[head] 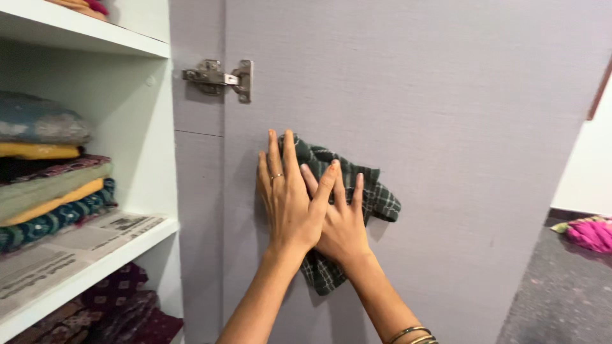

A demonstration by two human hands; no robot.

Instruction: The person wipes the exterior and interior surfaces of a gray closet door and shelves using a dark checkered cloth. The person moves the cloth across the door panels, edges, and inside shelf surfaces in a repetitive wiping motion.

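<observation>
A pale lilac wardrobe door (433,95) with a fine woven grain fills most of the view, hung on a metal hinge (218,79) at upper left. Left of it, white shelves (95,38) stand open. The middle shelf, lined with newspaper (57,255), carries a stack of folded cloths (51,185) in grey, yellow, maroon and teal. Dark patterned fabric (121,306) lies on the level below. At far right, a dark speckled floor (561,293) meets a white wall (590,165), with a pink bundle (590,234) lying there. The light is soft and even.
</observation>
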